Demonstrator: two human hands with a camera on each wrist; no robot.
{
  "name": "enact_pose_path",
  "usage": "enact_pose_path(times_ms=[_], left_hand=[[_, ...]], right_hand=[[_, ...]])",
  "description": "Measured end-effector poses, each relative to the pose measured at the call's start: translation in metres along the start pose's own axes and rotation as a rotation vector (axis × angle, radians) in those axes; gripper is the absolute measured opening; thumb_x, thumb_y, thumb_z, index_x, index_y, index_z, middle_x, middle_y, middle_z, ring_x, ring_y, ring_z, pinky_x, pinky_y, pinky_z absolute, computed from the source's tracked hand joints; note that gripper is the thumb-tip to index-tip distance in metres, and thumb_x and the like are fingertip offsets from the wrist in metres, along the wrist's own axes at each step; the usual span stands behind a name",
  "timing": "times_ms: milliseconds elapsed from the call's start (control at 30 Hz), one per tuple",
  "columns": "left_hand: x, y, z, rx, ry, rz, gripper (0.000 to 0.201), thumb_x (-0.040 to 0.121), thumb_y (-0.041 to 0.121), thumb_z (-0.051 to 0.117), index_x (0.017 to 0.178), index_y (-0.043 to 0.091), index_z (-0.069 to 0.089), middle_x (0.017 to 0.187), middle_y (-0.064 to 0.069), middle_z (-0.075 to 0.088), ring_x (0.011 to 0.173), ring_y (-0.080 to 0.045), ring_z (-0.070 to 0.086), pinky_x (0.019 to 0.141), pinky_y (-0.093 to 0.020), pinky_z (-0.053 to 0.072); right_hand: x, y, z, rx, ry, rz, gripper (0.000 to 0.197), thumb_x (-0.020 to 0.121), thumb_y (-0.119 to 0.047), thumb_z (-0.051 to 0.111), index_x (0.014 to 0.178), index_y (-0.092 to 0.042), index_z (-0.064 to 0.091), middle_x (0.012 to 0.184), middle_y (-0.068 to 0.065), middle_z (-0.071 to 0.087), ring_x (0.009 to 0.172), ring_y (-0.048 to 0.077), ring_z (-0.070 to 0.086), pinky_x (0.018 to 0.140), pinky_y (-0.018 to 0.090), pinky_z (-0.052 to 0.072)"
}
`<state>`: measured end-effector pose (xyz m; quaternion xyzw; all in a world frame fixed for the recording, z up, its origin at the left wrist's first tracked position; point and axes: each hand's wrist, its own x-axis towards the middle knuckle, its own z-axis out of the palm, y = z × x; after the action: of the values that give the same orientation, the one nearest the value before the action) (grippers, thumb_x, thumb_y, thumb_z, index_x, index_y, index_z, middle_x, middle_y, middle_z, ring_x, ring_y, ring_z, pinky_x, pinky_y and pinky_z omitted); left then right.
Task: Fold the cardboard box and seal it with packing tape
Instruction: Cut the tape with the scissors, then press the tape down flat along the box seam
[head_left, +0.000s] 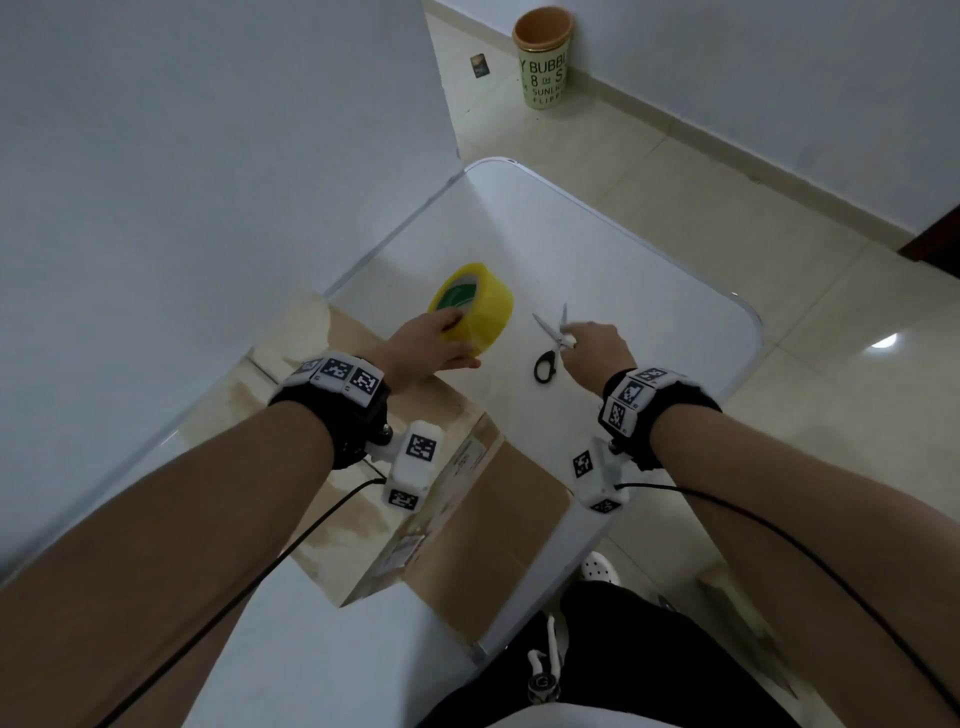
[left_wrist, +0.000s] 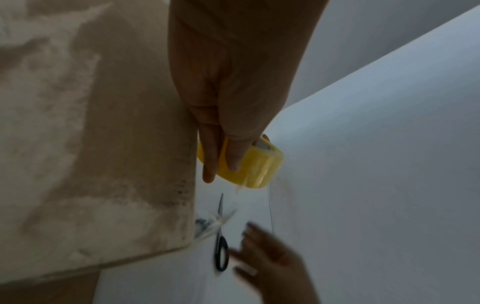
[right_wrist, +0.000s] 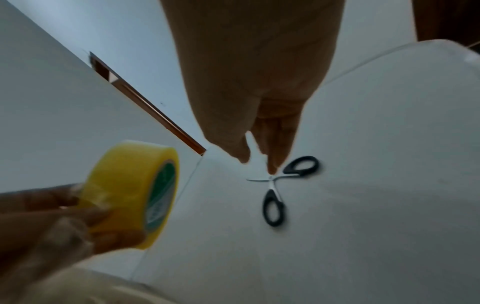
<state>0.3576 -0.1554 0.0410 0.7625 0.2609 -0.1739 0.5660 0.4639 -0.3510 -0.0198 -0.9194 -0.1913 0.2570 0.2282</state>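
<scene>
White tabletop bears the flattened brown cardboard box near-left; left hand grips the yellow packing-tape roll, while the loosely open right hand risks fumbling the splayed black-handled scissors.
</scene>
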Motion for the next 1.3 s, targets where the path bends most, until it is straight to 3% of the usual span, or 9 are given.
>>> enact_pose_path(times_ms=[100,200,333,500,800,1000,1100,1233,1300], left_hand=[[0.002,0.003,0.0,0.347,0.021,0.096,0.027,0.092,0.005,0.058,0.119,0.001,0.054,0.115,-0.016,0.061,0.096,-0.027,0.069,0.086,-0.034,0.057],[0.005,0.011,-0.001,0.761,0.046,0.256,0.022,0.088,0.003,0.061,0.109,0.002,0.057,0.107,-0.016,0.062,0.095,-0.029,0.064,0.086,-0.041,0.051],[0.01,0.026,0.001,0.968,0.034,0.401,0.022,0.09,0.004,0.057,0.111,0.009,0.058,0.113,-0.01,0.056,0.095,-0.029,0.059,0.081,-0.04,0.046],[0.009,0.044,-0.002,0.623,0.087,0.394,0.05,0.089,0.0,0.057,0.133,0.021,0.049,0.148,0.0,0.034,0.106,-0.014,0.057,0.092,-0.026,0.05],[-0.024,0.011,-0.012,0.479,0.198,0.181,0.031,0.093,0.011,0.056,0.121,0.022,0.062,0.133,0.001,0.055,0.106,-0.017,0.061,0.09,-0.026,0.046],[-0.06,-0.012,-0.016,0.29,0.339,0.153,0.023,0.095,0.015,0.054,0.113,0.024,0.066,0.104,0.007,0.068,0.093,-0.006,0.065,0.079,-0.022,0.05],[-0.083,-0.028,-0.02,0.199,0.446,0.143,0.02,0.095,0.014,0.054,0.105,0.025,0.067,0.098,0.014,0.067,0.089,0.001,0.063,0.076,-0.012,0.048],[-0.122,-0.06,-0.02,0.265,0.585,0.163,0.014,0.094,0.02,0.058,0.103,0.021,0.069,0.099,0.01,0.067,0.089,-0.005,0.061,0.074,-0.01,0.045],[-0.141,-0.081,-0.016,0.338,0.575,0.154,0.031,0.089,0.043,0.057,0.111,0.022,0.066,0.109,0.01,0.063,0.101,-0.009,0.058,0.079,-0.016,0.041]], right_hand=[[0.001,-0.02,-0.017,0.184,0.244,-0.395,0.057,0.086,-0.01,0.056,0.139,-0.025,0.041,0.143,-0.003,0.039,0.088,0.019,0.064,0.074,0.035,0.054],[-0.003,-0.04,-0.028,-0.017,0.109,-0.667,0.059,0.082,-0.012,0.061,0.136,-0.028,0.042,0.143,-0.01,0.031,0.082,0.015,0.059,0.063,0.03,0.051],[-0.002,-0.038,-0.027,-0.096,-0.057,-0.57,0.035,0.088,-0.008,0.057,0.122,-0.016,0.056,0.125,0.002,0.051,0.099,0.028,0.059,0.083,0.041,0.048],[-0.002,0.002,-0.026,-0.159,0.085,-0.31,0.03,0.089,0.0,0.047,0.116,-0.007,0.06,0.12,0.013,0.057,0.101,0.034,0.059,0.08,0.038,0.045],[-0.015,0.049,-0.015,-0.074,-0.009,0.194,0.036,0.095,-0.005,0.043,0.13,0.005,0.043,0.136,0.023,0.043,0.123,0.035,0.045,0.1,0.036,0.038],[-0.024,0.019,-0.009,0.276,0.081,0.034,0.029,0.093,-0.01,0.052,0.122,-0.006,0.053,0.123,0.013,0.056,0.101,0.026,0.06,0.085,0.036,0.049],[-0.039,-0.016,0.003,0.669,-0.175,0.062,0.026,0.097,-0.017,0.051,0.114,-0.001,0.062,0.102,0.011,0.067,0.091,0.021,0.062,0.078,0.031,0.053],[-0.058,-0.042,0.018,0.886,-0.35,0.092,0.044,0.097,-0.04,0.048,0.13,-0.011,0.055,0.12,0.001,0.061,0.109,0.019,0.055,0.098,0.036,0.046],[-0.063,-0.046,0.027,0.91,-0.444,0.092,0.054,0.096,-0.053,0.042,0.137,-0.019,0.046,0.129,-0.005,0.055,0.119,0.018,0.05,0.106,0.037,0.04]])
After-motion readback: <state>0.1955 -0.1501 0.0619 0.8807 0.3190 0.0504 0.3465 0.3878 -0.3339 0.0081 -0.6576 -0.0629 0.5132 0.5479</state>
